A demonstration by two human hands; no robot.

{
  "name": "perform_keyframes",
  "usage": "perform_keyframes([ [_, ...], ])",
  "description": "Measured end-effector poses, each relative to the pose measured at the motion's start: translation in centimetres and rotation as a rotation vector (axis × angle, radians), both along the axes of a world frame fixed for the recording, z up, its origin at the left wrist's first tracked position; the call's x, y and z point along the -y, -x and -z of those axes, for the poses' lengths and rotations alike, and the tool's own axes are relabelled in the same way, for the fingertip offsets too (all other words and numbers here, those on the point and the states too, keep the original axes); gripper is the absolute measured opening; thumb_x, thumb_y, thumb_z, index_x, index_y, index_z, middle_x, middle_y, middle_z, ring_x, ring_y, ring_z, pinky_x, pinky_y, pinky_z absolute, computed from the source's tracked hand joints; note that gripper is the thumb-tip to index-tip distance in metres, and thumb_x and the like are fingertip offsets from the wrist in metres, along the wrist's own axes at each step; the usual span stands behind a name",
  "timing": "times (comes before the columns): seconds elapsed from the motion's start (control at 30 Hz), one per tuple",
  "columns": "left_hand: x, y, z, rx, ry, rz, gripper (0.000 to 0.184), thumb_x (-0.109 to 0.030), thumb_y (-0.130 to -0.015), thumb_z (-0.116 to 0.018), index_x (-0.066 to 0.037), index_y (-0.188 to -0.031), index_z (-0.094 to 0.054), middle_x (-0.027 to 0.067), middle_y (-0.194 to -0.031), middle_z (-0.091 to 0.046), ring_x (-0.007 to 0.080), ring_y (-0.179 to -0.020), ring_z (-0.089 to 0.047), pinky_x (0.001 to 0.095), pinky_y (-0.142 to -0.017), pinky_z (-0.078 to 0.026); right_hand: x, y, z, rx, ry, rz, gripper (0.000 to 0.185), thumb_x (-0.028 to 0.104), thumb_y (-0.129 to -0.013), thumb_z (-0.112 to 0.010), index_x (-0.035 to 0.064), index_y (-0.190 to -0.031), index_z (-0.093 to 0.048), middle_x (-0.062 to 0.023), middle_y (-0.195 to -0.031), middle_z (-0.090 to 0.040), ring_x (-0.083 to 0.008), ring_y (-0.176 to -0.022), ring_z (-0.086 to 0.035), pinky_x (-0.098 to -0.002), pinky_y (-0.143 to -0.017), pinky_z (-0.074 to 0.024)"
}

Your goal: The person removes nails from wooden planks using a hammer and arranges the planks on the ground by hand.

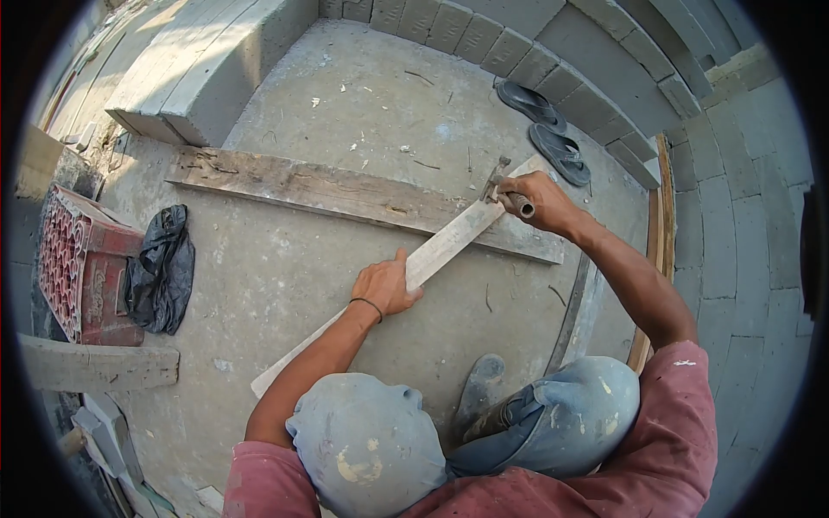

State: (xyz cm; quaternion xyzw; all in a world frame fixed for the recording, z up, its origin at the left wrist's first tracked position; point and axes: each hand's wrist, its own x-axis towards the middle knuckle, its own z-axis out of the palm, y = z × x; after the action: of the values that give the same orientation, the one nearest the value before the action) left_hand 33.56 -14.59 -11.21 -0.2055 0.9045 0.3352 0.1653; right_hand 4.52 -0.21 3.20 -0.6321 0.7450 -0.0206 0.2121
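Observation:
A pale narrow board (458, 235) runs diagonally from the lower left to the upper right, its far part lying across a thick wooden beam (328, 187) on the floor. My left hand (386, 285) is wrapped round the board near its middle. In my right hand (540, 200) is a hammer (518, 204), its handle end pointing toward me and its metal head over the board's far part. Whether the hammer's claw touches a nail is too small to tell.
Black sandals (561, 154) lie by a low row of grey blocks (509, 53). At the left stand a red crate (108, 285) with a black plastic bag (161, 268) against it, and a short timber (104, 364). Long boards (663, 233) lean along the right wall.

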Motion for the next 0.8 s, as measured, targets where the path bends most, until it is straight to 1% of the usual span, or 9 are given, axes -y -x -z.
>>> perform_keyframes([
  [0.07,-0.1,-0.1,-0.1,0.0,-0.004,-0.006,0.064,-0.039,-0.088,-0.08,-0.001,-0.129,-0.049,0.026,-0.106,-0.076,0.0438,-0.1,-0.075,0.051,-0.09,-0.06,-3.8,-2.6,3.3,0.043,0.481,0.243,0.028,0.002,-0.081,-0.073,0.0039,-0.109,-0.075,-0.0227,-0.09,-0.073,-0.0403,-0.085,-0.074,-0.0483,-0.073,-0.0561],
  [0.2,-0.4,-0.1,0.2,-0.007,0.015,-0.013,0.063,-0.039,-0.087,-0.08,-0.002,-0.127,-0.049,0.0257,-0.105,-0.076,0.044,-0.1,-0.075,0.0513,-0.089,-0.059,-8.2,-4.3,6.6,-0.058,0.395,0.289,0.025,0.003,-0.085,-0.076,0.0042,-0.11,-0.075,-0.0201,-0.092,-0.073,-0.039,-0.084,-0.073,-0.0467,-0.073,-0.0568],
  [0.27,-0.5,-0.1,0.4,0.003,0.016,0.006,0.063,-0.038,-0.087,-0.08,-0.002,-0.127,-0.049,0.0257,-0.105,-0.076,0.0443,-0.099,-0.075,0.0514,-0.089,-0.059,-7.5,-4.1,6.5,-0.052,0.451,0.296,0.024,0.004,-0.088,-0.077,0.0036,-0.112,-0.075,-0.0197,-0.091,-0.073,-0.0382,-0.084,-0.073,-0.0443,-0.073,-0.0579],
  [0.33,-0.5,0.0,0.4,-0.029,0.009,-0.014,0.062,-0.038,-0.086,-0.081,-0.002,-0.126,-0.049,0.0261,-0.105,-0.076,0.045,-0.098,-0.075,0.0515,-0.088,-0.06,-5.3,-3.9,5.3,-0.009,0.62,0.304,0.02,0.003,-0.092,-0.075,0.0027,-0.111,-0.075,-0.0197,-0.089,-0.073,-0.0377,-0.084,-0.074,-0.0431,-0.072,-0.0582],
  [0.4,-0.4,0.1,0.4,-0.028,0.023,-0.012,0.062,-0.038,-0.086,-0.081,-0.002,-0.125,-0.049,0.0263,-0.105,-0.076,0.045,-0.098,-0.075,0.0517,-0.088,-0.06,-3.3,-3.8,3.8,0.678,0.762,0.877,0.019,0.002,-0.092,-0.074,0.0022,-0.112,-0.075,-0.0205,-0.089,-0.073,-0.0371,-0.083,-0.074,-0.0432,-0.072,-0.0582],
  [0.47,-0.6,-0.1,0.5,-0.031,0.031,-0.012,0.062,-0.038,-0.086,-0.081,-0.003,-0.124,-0.049,0.0265,-0.105,-0.076,0.0451,-0.097,-0.075,0.0519,-0.088,-0.059,-4.0,-2.8,4.1,0.623,0.752,0.782,0.021,0.001,-0.092,-0.073,0.0024,-0.113,-0.074,-0.0215,-0.091,-0.072,-0.0385,-0.084,-0.073,-0.0443,-0.074,-0.0573],
  [0.53,-0.5,-0.1,0.2,-0.023,0.023,-0.014,0.062,-0.039,-0.086,-0.081,-0.003,-0.124,-0.049,0.0266,-0.105,-0.076,0.045,-0.097,-0.075,0.0522,-0.088,-0.059,-4.9,-2.0,4.3,-0.023,0.599,0.259,0.026,0.001,-0.09,-0.073,0.0037,-0.117,-0.073,-0.0211,-0.092,-0.071,-0.0399,-0.086,-0.072,-0.046,-0.075,-0.0565],
  [0.67,-0.6,-0.2,0.3,-0.011,0.029,-0.015,0.062,-0.039,-0.086,-0.081,-0.003,-0.125,-0.049,0.0264,-0.106,-0.076,0.0449,-0.098,-0.075,0.0522,-0.088,-0.059,-5.6,-1.8,4.8,-0.028,0.405,0.226,0.035,0.003,-0.086,-0.074,0.0073,-0.12,-0.071,-0.0197,-0.093,-0.068,-0.0409,-0.087,-0.071,-0.0478,-0.076,-0.0557],
  [0.8,-0.6,-0.1,0.5,-0.02,0.026,-0.008,0.063,-0.039,-0.087,-0.08,-0.002,-0.126,-0.049,0.0265,-0.106,-0.076,0.0449,-0.099,-0.075,0.052,-0.089,-0.06,-6.6,-1.5,3.6,-0.069,0.133,0.139,0.031,0.005,-0.092,-0.065,0.0085,-0.123,-0.069,-0.0203,-0.101,-0.066,-0.0416,-0.091,-0.072,-0.0495,-0.078,-0.0569],
])
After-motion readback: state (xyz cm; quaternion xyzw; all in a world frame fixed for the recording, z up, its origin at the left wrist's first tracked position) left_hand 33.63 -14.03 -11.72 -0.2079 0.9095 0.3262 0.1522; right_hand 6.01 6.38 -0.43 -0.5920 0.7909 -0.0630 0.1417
